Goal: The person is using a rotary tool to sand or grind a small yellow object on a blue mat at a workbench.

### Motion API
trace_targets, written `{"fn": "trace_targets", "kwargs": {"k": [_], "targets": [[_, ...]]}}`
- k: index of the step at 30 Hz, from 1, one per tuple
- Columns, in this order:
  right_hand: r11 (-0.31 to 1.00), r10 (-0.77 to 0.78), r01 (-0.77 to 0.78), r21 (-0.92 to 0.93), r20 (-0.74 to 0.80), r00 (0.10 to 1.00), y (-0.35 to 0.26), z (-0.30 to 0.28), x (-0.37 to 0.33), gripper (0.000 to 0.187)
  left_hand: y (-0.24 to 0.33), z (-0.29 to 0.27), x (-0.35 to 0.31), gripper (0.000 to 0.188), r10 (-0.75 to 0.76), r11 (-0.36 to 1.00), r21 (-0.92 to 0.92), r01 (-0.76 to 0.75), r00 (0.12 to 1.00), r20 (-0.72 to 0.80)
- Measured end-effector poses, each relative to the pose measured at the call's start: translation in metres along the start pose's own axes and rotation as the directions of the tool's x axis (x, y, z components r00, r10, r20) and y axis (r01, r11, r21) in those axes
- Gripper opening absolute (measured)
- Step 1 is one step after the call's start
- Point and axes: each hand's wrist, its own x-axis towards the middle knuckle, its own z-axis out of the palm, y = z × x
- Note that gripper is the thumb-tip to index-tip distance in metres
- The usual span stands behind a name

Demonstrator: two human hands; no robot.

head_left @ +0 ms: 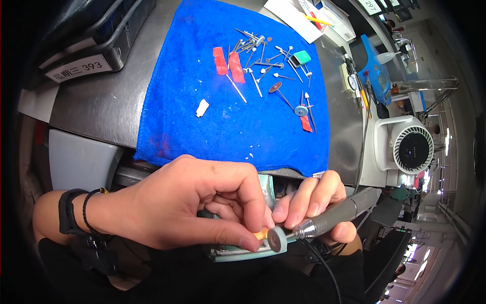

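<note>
Orange and tiny, the workpiece (261,234) is sitting low in the frame's centre, pinched between thumb and forefinger of the left hand (195,202). The right hand (316,205) is wrapping a grey rotary handpiece (336,215), its grinding wheel (276,239) touching the piece. It looks light, rigid and easily dropped; gripping close to the tip seems wise.

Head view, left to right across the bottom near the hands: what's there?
Black wrist strap → left hand → small orange piece at its fingertips → grey grinding disc → right hand holding the grey rotary handpiece.
</note>
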Motion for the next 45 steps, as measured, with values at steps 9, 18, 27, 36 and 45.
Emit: {"fn": "trace_targets", "kwargs": {"k": [9, 18, 27, 36, 45], "targets": [[1.0, 0.016, -0.015, 0.024, -0.044, 0.999, 0.0008, 0.0021, 0.0005, 0.035, -0.001, -0.0006, 0.0004, 0.018, -0.009, 1.0, 0.015, 0.009, 1.0, -0.011], [0.999, 0.009, -0.007, 0.041, -0.048, 0.999, 0.0008, 0.0033, 0.0003, 0.034, -0.0005, -0.0007, 0.0004, 0.018, -0.001, 1.0, 0.025, 0.001, 1.0, 0.002], [0.983, -0.018, 0.034, 0.18, -0.085, 0.996, 0.0027, 0.0039, -0.0007, 0.034, 0.0012, 0.0003, 0.0002, 0.019, -0.024, 1.0, 0.014, 0.024, 1.0, -0.01], [1.0, 0.022, -0.022, 0.012, -0.054, 0.998, -0.0008, 0.0036, 0.0001, 0.035, -0.0007, -0.0003, -0.0008, 0.018, -0.012, 1.0, 0.023, 0.012, 1.0, -0.006], [0.999, 0.013, -0.01, 0.046, -0.067, 0.998, 0.0007, 0.0052, -0.0002, 0.036, 0.0005, 0.0001, -0.0003, 0.017, -0.007, 0.999, 0.051, 0.007, 1.0, -0.005]]}}
